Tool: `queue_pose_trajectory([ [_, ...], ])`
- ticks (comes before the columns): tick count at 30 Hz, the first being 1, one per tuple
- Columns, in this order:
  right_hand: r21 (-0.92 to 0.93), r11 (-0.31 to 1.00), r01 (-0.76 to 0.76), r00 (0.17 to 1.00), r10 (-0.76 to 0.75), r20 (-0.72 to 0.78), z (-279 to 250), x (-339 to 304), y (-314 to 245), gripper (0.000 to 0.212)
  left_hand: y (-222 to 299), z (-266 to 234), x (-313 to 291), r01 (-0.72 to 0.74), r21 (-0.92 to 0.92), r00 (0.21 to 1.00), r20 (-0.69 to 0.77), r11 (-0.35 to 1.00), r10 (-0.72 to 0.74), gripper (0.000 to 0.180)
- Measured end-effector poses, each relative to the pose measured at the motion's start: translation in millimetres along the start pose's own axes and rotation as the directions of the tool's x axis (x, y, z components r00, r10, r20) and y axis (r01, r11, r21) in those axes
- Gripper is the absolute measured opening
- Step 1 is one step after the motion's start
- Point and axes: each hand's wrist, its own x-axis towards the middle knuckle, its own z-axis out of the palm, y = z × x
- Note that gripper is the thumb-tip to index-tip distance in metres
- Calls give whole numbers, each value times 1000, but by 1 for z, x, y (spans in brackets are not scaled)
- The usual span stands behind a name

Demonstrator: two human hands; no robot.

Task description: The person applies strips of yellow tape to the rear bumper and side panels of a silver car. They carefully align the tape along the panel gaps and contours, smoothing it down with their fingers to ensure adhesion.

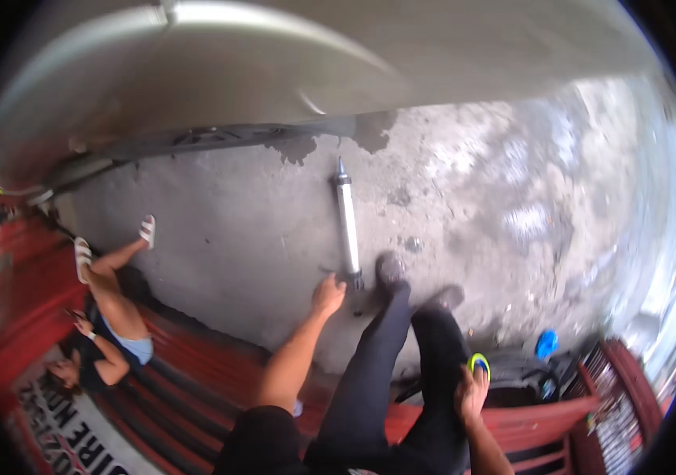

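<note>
The left hand [328, 295] is positioned at the rear end of the sealant gun [348, 222], with its fingers curled in and closed on the handle part beside the end cap. The sealant gun has a long silver barrel and a narrow nozzle [342, 166]; it lies in front of the person, near the middle of the view, with the nozzle directed away from the body toward the vehicle [219, 71]. Whether the barrel touches the concrete floor [251, 237] or is held just above it cannot be told. The right hand [472, 392] is at the person's right leg, its fingers closed on a yellow-green ring [479, 363] with a blue centre; the exact finger placement is too small to tell. The person wears black trousers [365, 348] and dark shoes [392, 269], with the left shoe beside the rear end of the sealant gun. A dark wet stain [294, 149] marks the floor near the vehicle, ahead of the nozzle. A small blue object [546, 344] is located to the right of the ring and apart from it. To the left, another person [112, 356] in white sandals [83, 260] sits on a red slatted bench [187, 348].
</note>
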Motion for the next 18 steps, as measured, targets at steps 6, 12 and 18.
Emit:
queue_pose_trajectory([
  [6, -268, 937, 225, 974, -214, 69, -2, 56, 25, 40, 10, 103, 210, 70, -160, 958, -263, 985, -111, 81],
  [12, -297, 905, 304, 947, -254, 195, -15, 105, 17, 38, -12, 146, 264, 156, -315, 931, -270, 936, -246, 74],
  [18, -358, 853, 381, 904, -262, 337, -23, 98, 12, 30, -2, 101, 141, -83, -439, 875, -461, 895, -146, 61],
])
